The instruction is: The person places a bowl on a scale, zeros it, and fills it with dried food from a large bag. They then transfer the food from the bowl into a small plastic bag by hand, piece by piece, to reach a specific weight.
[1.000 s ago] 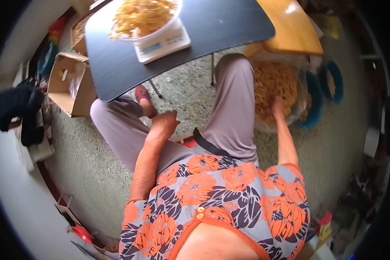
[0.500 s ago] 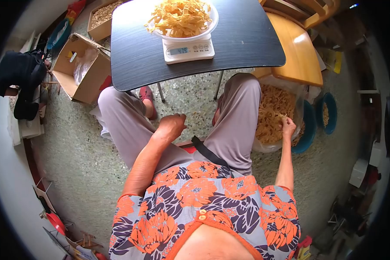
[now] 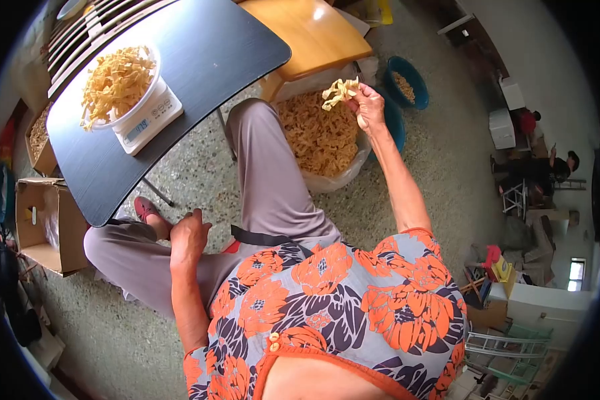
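Observation:
Pinched in my right hand (image 3: 370,105) is a small bunch of pale yellow dried strips (image 3: 339,93), raised over a clear plastic bag (image 3: 330,181). The bag holds a large heap of browner dried strips (image 3: 317,133). My left hand (image 3: 189,239) hangs by my left thigh, fingers loosely curled, with nothing visible in it. On the black table (image 3: 220,43), a white kitchen scale (image 3: 155,121) carries a translucent bowl (image 3: 156,67) piled with yellow dried strips (image 3: 119,81). Its lit display seems to read 479.
A wooden chair (image 3: 307,30) stands beside the table, close to the bag. Two blue basins, one partly hidden (image 3: 395,127) and one farther off (image 3: 412,67), sit on the floor to the right. An opened cardboard box (image 3: 40,257) is at the left. A person (image 3: 547,168) appears far right.
My right hand has lifted from the bag's heap with a bunch of strips. My view has turned right, so the table and scale now appear farther left. My left hand stays low.

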The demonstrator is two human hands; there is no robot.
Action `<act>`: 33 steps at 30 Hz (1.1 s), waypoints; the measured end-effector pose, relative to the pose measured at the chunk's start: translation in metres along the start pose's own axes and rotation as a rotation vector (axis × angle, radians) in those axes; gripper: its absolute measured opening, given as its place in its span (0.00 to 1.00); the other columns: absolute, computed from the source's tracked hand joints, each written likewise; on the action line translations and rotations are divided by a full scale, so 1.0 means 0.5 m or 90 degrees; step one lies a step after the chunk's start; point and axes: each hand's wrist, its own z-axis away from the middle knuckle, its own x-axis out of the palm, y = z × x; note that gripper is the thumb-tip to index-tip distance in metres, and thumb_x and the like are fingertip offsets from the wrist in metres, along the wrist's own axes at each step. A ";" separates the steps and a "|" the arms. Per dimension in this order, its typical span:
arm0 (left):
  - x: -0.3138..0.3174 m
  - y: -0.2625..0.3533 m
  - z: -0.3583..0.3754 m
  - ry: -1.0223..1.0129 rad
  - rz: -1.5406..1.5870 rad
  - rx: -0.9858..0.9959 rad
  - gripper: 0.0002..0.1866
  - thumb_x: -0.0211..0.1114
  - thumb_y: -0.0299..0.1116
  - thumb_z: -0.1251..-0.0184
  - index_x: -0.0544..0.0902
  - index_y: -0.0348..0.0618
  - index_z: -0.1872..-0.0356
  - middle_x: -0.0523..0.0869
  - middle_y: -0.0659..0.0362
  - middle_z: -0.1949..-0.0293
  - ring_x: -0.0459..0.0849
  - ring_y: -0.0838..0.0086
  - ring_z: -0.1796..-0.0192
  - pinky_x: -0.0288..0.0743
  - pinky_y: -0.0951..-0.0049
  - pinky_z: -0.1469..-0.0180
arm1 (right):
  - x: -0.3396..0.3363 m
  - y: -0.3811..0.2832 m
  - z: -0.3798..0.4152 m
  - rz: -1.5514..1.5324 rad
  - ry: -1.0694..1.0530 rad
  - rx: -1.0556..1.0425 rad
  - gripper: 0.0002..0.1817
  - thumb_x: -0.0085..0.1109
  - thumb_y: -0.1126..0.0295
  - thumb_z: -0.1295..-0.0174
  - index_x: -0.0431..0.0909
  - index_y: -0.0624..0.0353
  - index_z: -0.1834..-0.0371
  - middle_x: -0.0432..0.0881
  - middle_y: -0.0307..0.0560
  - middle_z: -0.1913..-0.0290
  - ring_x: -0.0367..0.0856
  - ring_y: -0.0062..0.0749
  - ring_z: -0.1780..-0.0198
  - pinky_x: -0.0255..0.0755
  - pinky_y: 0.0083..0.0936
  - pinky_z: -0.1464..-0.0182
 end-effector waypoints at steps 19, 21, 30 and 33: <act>0.012 -0.011 0.033 0.082 -0.020 -0.053 0.18 0.74 0.44 0.39 0.79 0.41 0.64 0.86 0.49 0.72 0.89 0.55 0.69 0.81 0.56 0.68 | 0.811 -0.232 0.050 0.076 -0.465 -0.150 0.11 0.63 0.74 0.28 0.84 0.65 0.46 0.89 0.47 0.54 0.90 0.30 0.56 0.91 0.27 0.55; 0.010 -0.012 0.035 0.088 -0.018 -0.060 0.18 0.74 0.44 0.39 0.79 0.41 0.64 0.86 0.50 0.72 0.89 0.55 0.69 0.81 0.56 0.68 | 0.849 -0.218 0.060 0.103 -0.467 -0.200 0.11 0.65 0.73 0.29 0.84 0.68 0.49 0.89 0.48 0.57 0.90 0.28 0.60 0.90 0.23 0.57; 0.014 -0.002 0.032 0.079 0.007 -0.056 0.18 0.76 0.44 0.41 0.80 0.42 0.63 0.86 0.49 0.72 0.89 0.54 0.68 0.81 0.55 0.67 | 0.900 -0.150 0.087 0.462 -0.378 -0.904 0.09 0.71 0.67 0.36 0.89 0.56 0.55 0.89 0.48 0.67 0.88 0.40 0.70 0.82 0.32 0.66; 0.013 0.001 0.034 0.087 0.010 -0.053 0.18 0.76 0.44 0.41 0.80 0.42 0.64 0.86 0.49 0.72 0.89 0.54 0.68 0.81 0.55 0.67 | 0.879 -0.136 0.112 0.557 -0.401 -0.921 0.10 0.68 0.66 0.36 0.89 0.53 0.53 0.89 0.47 0.60 0.88 0.45 0.62 0.83 0.35 0.62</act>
